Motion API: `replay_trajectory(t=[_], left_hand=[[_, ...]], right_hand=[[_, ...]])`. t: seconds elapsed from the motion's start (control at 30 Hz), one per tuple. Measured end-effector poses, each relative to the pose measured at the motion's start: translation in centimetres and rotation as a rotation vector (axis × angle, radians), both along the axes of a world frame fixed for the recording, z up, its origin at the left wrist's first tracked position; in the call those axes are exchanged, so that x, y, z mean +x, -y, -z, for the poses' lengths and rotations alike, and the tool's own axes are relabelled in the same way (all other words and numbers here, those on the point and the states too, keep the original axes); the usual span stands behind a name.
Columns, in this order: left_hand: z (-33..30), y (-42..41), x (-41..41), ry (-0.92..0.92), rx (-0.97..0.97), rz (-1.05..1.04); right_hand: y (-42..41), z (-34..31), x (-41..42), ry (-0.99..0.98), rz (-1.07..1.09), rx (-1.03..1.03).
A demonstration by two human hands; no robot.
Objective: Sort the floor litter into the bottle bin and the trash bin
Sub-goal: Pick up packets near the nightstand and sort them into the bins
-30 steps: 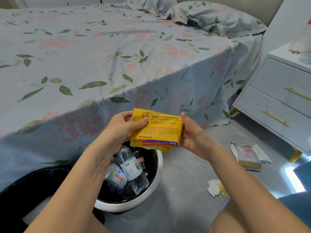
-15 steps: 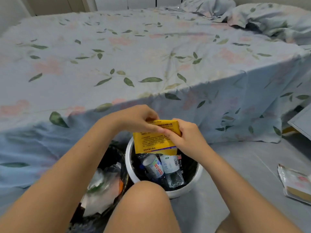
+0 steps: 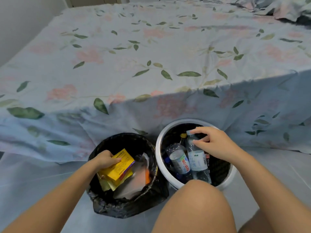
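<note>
— Left hand point(image 3: 105, 159)?
— Curled round a yellow packet point(image 3: 120, 166), thumb on top, fingers under; held inside the mouth of the trash bin point(image 3: 124, 207), the black-bagged one on the left.
— Below the packet?
— More yellow wrappers point(image 3: 107, 184), clear crumpled plastic point(image 3: 134, 184), something orange at the right inner edge.
— Right hand point(image 3: 217, 143)?
— Over the bottle bin point(image 3: 159, 158), the white-rimmed one on the right. Fingers bent, fingertips point(image 3: 195, 142) pinching the neck end of a clear bottle point(image 3: 196, 162) that leans against the others inside.
— Other contents there?
— A second clear bottle point(image 3: 179, 161) with a blue and red label just beside it, a yellow cap point(image 3: 183, 135) behind, dark shapes lower down, too shadowed to name.
— Bins relative to each other?
— Side by side on the grey floor point(image 3: 272, 165), touching or almost; hard to tell. Both just in front of the hanging edge of the floral bed sheet point(image 3: 151, 56).
— Foreground?
— A bare knee point(image 3: 195, 206) covering the near rim of the white bin.
</note>
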State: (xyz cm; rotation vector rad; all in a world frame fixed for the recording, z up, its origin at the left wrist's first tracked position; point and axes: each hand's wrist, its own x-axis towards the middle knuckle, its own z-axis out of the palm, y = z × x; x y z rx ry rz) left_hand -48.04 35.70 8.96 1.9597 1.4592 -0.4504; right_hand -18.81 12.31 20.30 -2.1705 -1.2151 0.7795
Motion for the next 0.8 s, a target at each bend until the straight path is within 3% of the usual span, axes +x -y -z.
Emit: replay_trajectory(t=[0.3, 0.43, 0.6, 0.8], left_hand=[[7.1, 1.0, 1.5, -0.273, 0.063, 0.089], [8.9, 2.7, 2.3, -0.524, 0.223, 0.451], [2.3, 2.5, 7.0, -0.610, 0.451, 0.510], [-9.9, 2.9, 14.4, -0.526, 0.793, 0.587]], right_hand=[[0.5, 1.2, 0.5, 0.142, -0.096, -0.145], [1.8, 1.7, 1.7, 0.150, -0.090, -0.189], [3.2, 1.6, 3.3, 0.180, -0.054, -0.185], [5.0, 0.4, 5.7, 0.197, 0.021, -0.165]])
